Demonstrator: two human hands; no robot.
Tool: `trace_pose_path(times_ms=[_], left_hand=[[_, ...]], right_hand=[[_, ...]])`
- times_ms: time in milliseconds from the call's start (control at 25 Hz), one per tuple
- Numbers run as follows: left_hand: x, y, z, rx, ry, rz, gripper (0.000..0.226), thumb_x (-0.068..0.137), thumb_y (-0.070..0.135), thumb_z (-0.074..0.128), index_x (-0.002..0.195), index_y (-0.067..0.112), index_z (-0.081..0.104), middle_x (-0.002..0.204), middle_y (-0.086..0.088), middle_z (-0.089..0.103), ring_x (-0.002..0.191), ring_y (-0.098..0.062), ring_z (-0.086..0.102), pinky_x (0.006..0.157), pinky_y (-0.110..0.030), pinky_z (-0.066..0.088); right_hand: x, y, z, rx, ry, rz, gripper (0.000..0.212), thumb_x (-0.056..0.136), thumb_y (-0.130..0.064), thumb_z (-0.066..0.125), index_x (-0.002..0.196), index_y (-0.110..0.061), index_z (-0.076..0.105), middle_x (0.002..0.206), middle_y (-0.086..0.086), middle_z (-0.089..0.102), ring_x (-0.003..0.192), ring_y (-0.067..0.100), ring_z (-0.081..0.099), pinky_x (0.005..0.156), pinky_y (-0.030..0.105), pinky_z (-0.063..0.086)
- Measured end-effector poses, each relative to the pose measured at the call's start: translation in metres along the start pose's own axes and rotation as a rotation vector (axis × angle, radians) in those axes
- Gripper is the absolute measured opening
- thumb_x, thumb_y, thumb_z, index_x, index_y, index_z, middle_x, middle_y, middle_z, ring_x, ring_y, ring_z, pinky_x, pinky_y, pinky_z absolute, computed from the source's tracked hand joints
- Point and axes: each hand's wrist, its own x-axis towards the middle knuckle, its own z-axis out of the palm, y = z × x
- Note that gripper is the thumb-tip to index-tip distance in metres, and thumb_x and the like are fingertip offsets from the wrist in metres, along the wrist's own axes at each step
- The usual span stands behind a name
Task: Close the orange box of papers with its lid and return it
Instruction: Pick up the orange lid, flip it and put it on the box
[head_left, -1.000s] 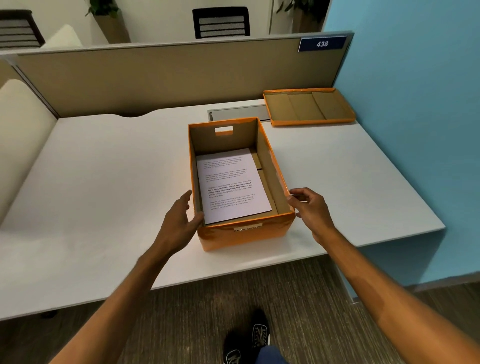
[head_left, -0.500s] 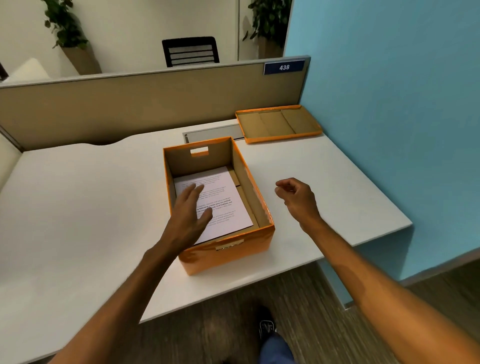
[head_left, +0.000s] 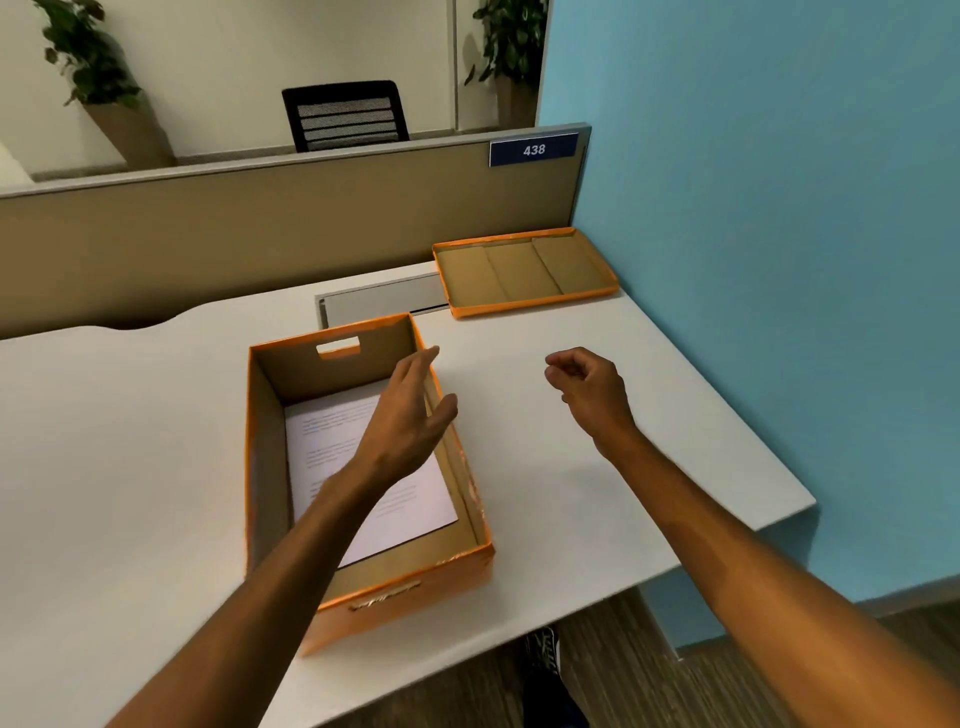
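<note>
Box: the orange box (head_left: 363, 610) stands open at the near edge of the white desk (head_left: 130, 441), its long side running from 6 o'clock toward 12 o'clock.
Papers: a printed sheet (head_left: 332, 441) lies flat on the bottom of the box, partly covered by the left forearm.
Lid: the orange lid (head_left: 524, 273) lies upside down, brown inside facing up, at about 1 o'clock from the box, in the far corner of the desk beside the blue wall (head_left: 779, 234); it is well apart from the box and from both hands.
Left hand: the left hand (head_left: 408, 421) is over the box's right wall, fingers stretched out and spread toward 1 o'clock, holding nothing.
Right hand: the right hand (head_left: 589, 392) is above bare desk at 3 o'clock from the box, fingers loosely curled inward, empty.
Behind the desk: a tan partition (head_left: 234, 228) carries a blue plate reading 438 (head_left: 533, 150); a black chair (head_left: 345, 115) shows beyond it at 12 o'clock.
</note>
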Motion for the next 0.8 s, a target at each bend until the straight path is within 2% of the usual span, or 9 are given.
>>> trace_pose_path(times_ms=[200, 360, 480, 680, 800], left_hand=[[0.083, 0.013, 0.035, -0.074, 0.027, -0.075, 0.063, 0.094, 0.023, 0.06, 0.15, 0.012, 0.032, 0.156, -0.011, 0.035, 0.136, -0.025, 0.043, 0.105, -0.035, 0.04], [0.147, 0.013, 0.063, -0.199, 0.107, -0.23, 0.057, 0.094, 0.02, 0.059, 0.146, 0.01, 0.038, 0.151, -0.011, 0.043, 0.133, -0.026, 0.047, 0.105, -0.039, 0.044], [0.185, 0.004, 0.082, -0.268, 0.162, -0.34, 0.054, 0.093, 0.016, 0.06, 0.143, 0.008, 0.042, 0.147, -0.011, 0.048, 0.129, -0.026, 0.051, 0.099, -0.035, 0.045], [0.253, -0.025, 0.111, -0.329, 0.193, -0.53, 0.056, 0.091, 0.017, 0.061, 0.143, 0.012, 0.042, 0.145, -0.011, 0.051, 0.123, -0.027, 0.055, 0.095, -0.037, 0.047], [0.287, -0.046, 0.124, -0.36, 0.207, -0.644, 0.059, 0.09, 0.02, 0.063, 0.144, 0.014, 0.04, 0.145, -0.013, 0.049, 0.111, -0.024, 0.057, 0.088, -0.034, 0.046]], right_hand=[[0.086, 0.017, -0.024, -0.017, -0.034, 0.027, 0.022, 0.089, -0.016, 0.065, 0.111, -0.011, 0.069, 0.104, 0.004, 0.072, 0.098, 0.018, 0.066, 0.087, 0.036, 0.056], [0.163, 0.043, -0.04, -0.001, -0.064, 0.101, 0.021, 0.089, -0.017, 0.064, 0.109, -0.013, 0.07, 0.102, 0.005, 0.073, 0.098, 0.021, 0.067, 0.088, 0.04, 0.056], [0.21, 0.064, -0.044, 0.059, -0.052, 0.199, 0.018, 0.088, -0.015, 0.063, 0.104, -0.016, 0.07, 0.096, 0.004, 0.073, 0.096, 0.025, 0.069, 0.084, 0.043, 0.057], [0.287, 0.097, -0.038, 0.121, 0.016, 0.32, 0.016, 0.084, -0.015, 0.062, 0.099, -0.018, 0.069, 0.09, 0.002, 0.073, 0.093, 0.024, 0.07, 0.083, 0.043, 0.059], [0.327, 0.116, -0.037, 0.109, 0.12, 0.362, 0.02, 0.085, -0.014, 0.063, 0.104, -0.013, 0.068, 0.096, 0.006, 0.073, 0.094, 0.027, 0.07, 0.085, 0.044, 0.058]])
